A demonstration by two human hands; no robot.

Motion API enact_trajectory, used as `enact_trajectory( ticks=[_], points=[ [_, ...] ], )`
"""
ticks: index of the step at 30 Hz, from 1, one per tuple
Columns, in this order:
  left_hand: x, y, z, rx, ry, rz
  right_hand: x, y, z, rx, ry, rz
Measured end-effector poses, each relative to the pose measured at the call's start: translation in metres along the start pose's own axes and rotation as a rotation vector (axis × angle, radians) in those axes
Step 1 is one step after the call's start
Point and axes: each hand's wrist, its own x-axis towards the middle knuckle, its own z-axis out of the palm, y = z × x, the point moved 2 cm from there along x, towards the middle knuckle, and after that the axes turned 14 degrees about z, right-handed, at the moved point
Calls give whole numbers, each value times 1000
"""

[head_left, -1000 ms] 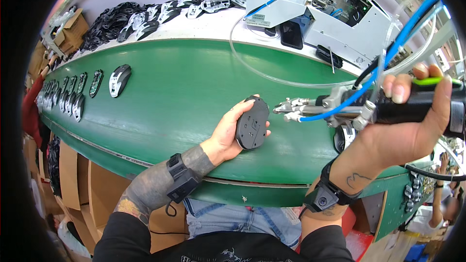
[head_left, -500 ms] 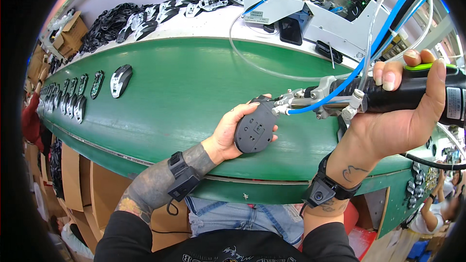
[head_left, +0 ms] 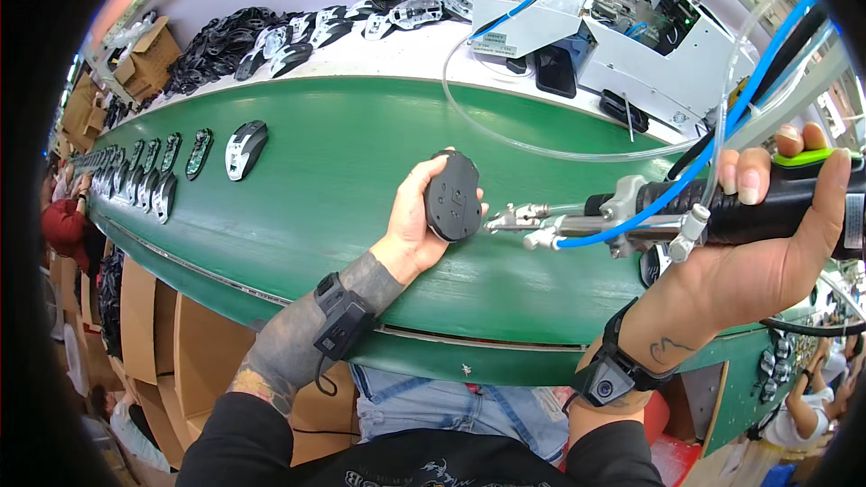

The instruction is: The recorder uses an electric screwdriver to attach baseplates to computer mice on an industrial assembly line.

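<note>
Though in hand (head_left: 414, 218), mouse (head_left: 453, 198) top unseen.

own hands (head_left: 415, 218) (head_left: 767, 261): 2 | held mouse (head_left: 453, 198): 1 | held tool (head_left: 753, 216): 1

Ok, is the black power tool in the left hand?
No, the right hand grips the black power tool, while the left hand holds a dark mouse-shaped part.

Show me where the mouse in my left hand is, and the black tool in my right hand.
Mouse (head_left: 454, 198): head view, middle of its dark underside.
Black tool (head_left: 769, 215): head view, on its thick black barrel.
</note>
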Motion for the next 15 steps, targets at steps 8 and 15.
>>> enact_trajectory(
  ticks=[8,15],
  points=[
    [-4,0,4,-126,-80,-12,-11,20,22,-32,50,-8],
    [-11,-1,14,-221,-89,-69,-14,20,24,-91,-27,142]
  ],
)
